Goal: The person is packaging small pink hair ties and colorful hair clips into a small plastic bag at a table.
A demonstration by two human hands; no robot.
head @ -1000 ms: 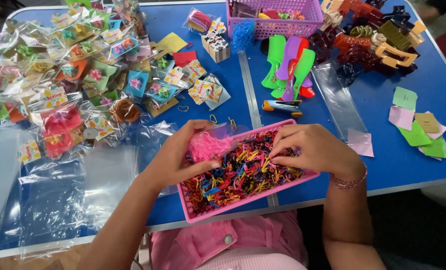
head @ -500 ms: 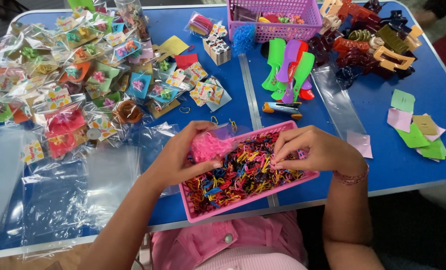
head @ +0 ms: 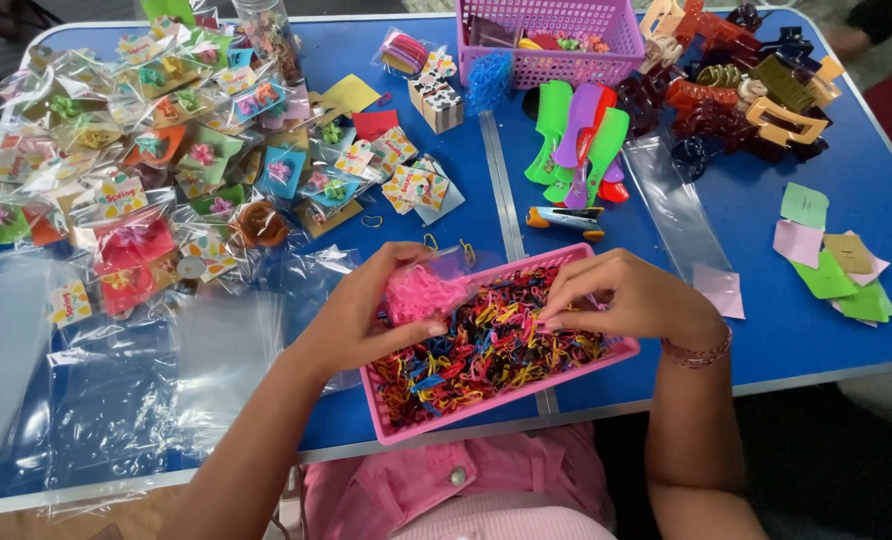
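Left hand (head: 366,305): closed around a wad of pink bands (head: 418,293), held up just over the tray's near-left part, so the sorted colour stays apart from the mix.
Right hand (head: 634,297): fingertips (head: 556,318) pinched down into the pile; whether a band is caught between them I cannot tell.
Tray (head: 406,428): pink, set at the table's near edge right before the person, both hands reaching it easily; it is heaped with mixed bands (head: 486,345).
Clear bags (head: 106,390): spread flat to the left, near the left arm.
Packed cards (head: 156,130): piled at far left, well apart from the tray.
Combs (head: 578,135) and claw clips (head: 736,85): pushed to the far side.
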